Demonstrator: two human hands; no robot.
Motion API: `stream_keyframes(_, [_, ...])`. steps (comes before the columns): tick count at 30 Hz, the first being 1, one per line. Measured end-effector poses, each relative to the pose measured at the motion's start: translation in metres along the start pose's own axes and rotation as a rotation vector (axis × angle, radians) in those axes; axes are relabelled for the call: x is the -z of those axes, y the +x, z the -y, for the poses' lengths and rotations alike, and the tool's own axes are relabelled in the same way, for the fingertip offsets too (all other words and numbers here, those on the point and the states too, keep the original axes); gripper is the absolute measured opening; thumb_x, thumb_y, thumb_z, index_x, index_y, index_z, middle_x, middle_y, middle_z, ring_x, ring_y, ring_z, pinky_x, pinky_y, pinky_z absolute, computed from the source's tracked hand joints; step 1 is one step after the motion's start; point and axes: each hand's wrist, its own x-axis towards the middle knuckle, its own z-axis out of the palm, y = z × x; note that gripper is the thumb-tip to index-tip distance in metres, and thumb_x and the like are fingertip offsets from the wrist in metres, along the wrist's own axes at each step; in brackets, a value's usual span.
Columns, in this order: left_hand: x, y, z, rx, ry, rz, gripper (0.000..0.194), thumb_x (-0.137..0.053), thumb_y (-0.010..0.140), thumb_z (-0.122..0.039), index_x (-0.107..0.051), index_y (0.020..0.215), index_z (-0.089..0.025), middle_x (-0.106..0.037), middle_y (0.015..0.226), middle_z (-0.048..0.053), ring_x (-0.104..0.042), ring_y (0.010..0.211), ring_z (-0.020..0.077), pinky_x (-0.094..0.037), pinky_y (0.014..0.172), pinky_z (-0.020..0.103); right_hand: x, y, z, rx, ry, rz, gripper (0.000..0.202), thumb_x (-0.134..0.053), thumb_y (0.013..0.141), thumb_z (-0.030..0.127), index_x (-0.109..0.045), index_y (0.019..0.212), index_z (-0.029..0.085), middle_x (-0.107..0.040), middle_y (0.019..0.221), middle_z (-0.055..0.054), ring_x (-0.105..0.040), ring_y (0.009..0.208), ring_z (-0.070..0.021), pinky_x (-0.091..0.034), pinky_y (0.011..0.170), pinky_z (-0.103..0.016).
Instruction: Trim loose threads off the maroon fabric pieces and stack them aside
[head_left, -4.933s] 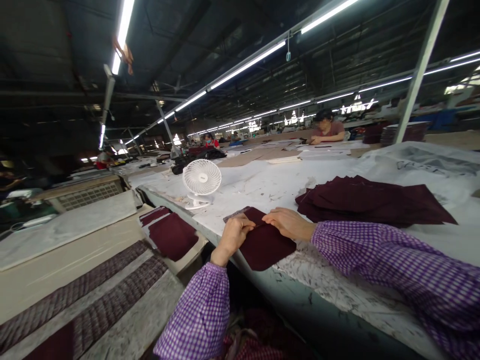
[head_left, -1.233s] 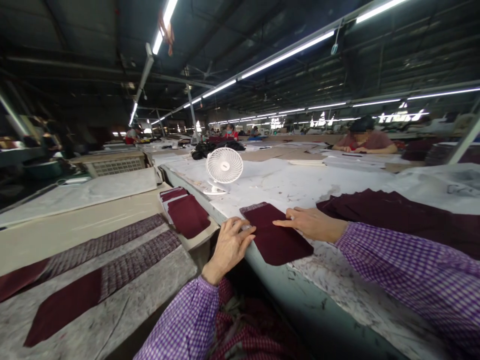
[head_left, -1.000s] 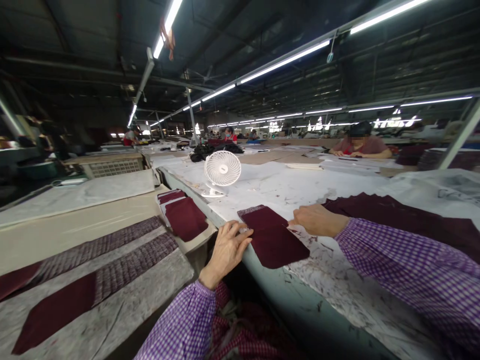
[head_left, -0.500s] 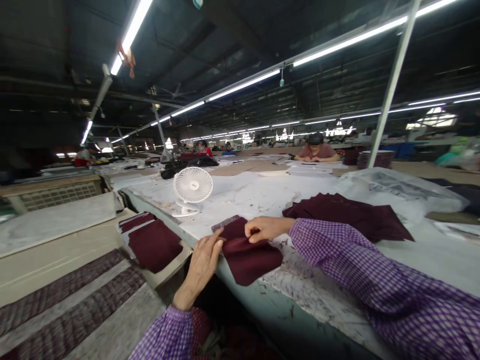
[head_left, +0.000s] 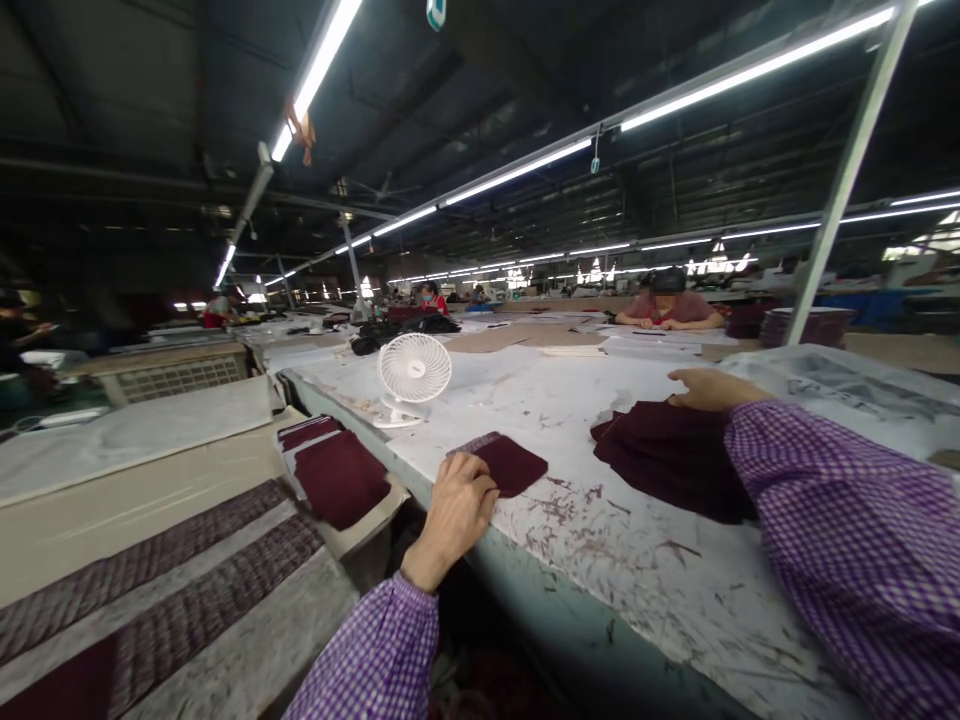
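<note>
At the near table edge, my left hand point(head_left: 457, 505) has its fingers curled over the left end of a maroon fabric piece point(head_left: 514, 465). That piece lies on the tabletop, with a greyish strip along its far edge. My right hand point(head_left: 709, 388) reaches to the far side of a pile of maroon fabric pieces point(head_left: 667, 455). Its fingertips are a little apart and touch the top of the pile. The checked purple sleeve covers the pile's right end.
A white fan point(head_left: 414, 370) stands on the paper-covered table point(head_left: 547, 390) ahead. To the left, a stack of maroon pieces point(head_left: 341, 480) and striped rows of fabric point(head_left: 210, 590) lie on a lower surface. Clear plastic point(head_left: 832, 385) lies at right. A co-worker point(head_left: 667, 305) sits across the table.
My right hand has moved right, from the piece at the table edge to the pile. The maroon cloth overhanging the edge is gone from there. My left hand has curled its fingers; the view has shifted.
</note>
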Motion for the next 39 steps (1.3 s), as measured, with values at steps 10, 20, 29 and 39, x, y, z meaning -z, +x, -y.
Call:
stream_keyframes(10, [-0.006,0.002,0.015,0.122,-0.268,-0.003,0.018,-0.046,0.086,-0.021,-0.061,0.078,-0.018,-0.061,0.08,0.004,-0.055,0.081,0.0182,-0.045,0.078,0.034,-0.022,-0.055,0.206,0.706,0.437,0.448,0.029,-0.052,0.083,0.036,-0.066,0.102,0.019,-0.067,0.098,-0.004,-0.061,0.084,-0.0161,-0.045,0.077,-0.028])
stream_keyframes(20, [0.002,-0.005,0.015,0.106,-0.409,0.024,0.011,-0.056,0.08,-0.022,-0.065,0.086,-0.019,-0.063,0.09,0.005,-0.056,0.088,0.0185,-0.045,0.083,0.034,-0.069,-0.097,0.252,0.894,0.01,0.16,0.021,-0.038,0.087,0.015,-0.059,0.091,0.011,-0.059,0.088,-0.01,-0.053,0.081,-0.0192,-0.04,0.069,-0.031])
stream_keyframes(29, [-0.016,0.002,0.018,0.264,-0.35,-0.073,0.015,-0.051,0.08,-0.016,-0.066,0.081,-0.019,-0.065,0.083,0.003,-0.057,0.083,0.0175,-0.046,0.077,0.033,-0.07,-0.078,0.243,0.533,0.547,0.419,0.022,-0.038,0.089,0.029,-0.055,0.085,0.016,-0.06,0.077,-0.002,-0.052,0.067,-0.013,-0.038,0.063,-0.026])
stream_keyframes(39, [-0.017,-0.003,0.019,0.28,-0.497,-0.185,0.015,-0.05,0.083,-0.02,-0.06,0.093,-0.018,-0.062,0.091,0.004,-0.057,0.087,0.017,-0.047,0.081,0.032,-0.077,-0.072,0.233,0.491,0.693,0.509,0.015,-0.049,0.08,0.028,-0.056,0.08,0.015,-0.053,0.064,0.001,-0.044,0.056,-0.01,-0.032,0.052,-0.022])
